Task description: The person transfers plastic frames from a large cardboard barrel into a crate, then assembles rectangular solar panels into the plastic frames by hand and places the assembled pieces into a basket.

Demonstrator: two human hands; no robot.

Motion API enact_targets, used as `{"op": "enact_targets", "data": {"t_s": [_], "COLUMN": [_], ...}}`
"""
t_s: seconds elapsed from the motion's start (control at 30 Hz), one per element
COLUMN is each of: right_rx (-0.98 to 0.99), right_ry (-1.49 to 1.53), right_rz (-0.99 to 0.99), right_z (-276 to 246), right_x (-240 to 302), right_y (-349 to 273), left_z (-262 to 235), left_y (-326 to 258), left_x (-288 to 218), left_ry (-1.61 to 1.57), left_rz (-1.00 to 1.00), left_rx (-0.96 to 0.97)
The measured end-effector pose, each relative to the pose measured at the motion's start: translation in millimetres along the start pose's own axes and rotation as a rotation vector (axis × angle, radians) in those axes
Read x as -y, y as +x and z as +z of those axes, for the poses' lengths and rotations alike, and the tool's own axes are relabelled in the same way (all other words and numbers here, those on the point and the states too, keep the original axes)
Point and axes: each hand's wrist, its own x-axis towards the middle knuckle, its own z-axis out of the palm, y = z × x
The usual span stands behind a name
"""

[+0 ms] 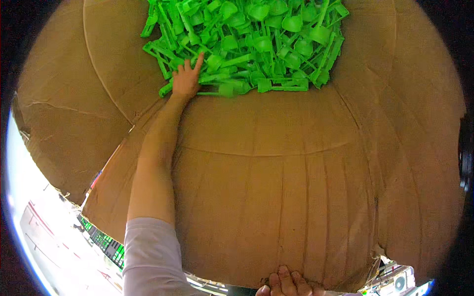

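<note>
My left hand (186, 79) reaches down into a deep cardboard box (266, 187), its fingers apart and the index finger stretched forward. It touches the near left side of a heap of bright green plastic parts (264, 44), which have long flat bars and rounded, cup-like pieces. One green part (232, 89) just right of the wrist is blurred. I see nothing gripped in this hand. At the lower edge, my right hand (286, 283) is closed over the box's near rim, fingers bent to the inside; its thumb side is partly cut off.
Tall creased cardboard walls surround the heap on the left, right and near sides. Past the torn left rim show a green slatted crate (103, 241) and a bright white floor (44, 246) with red marks. Some equipment (395, 281) stands beyond the lower right corner.
</note>
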Motion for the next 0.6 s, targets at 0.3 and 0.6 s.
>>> {"op": "enact_targets", "data": {"t_s": [0.3,0.6], "right_rx": [0.098,-0.025], "right_ry": [-0.004,0.059], "right_rz": [0.094,0.204], "right_z": [-20,-14], "right_x": [6,-4], "right_y": [-3,41], "left_z": [-37,-132], "left_y": [-1,-29], "left_x": [18,36], "left_ry": [-0.307,-0.346], "left_rz": [0.063,0.117], "left_rx": [0.19,0.282]}}
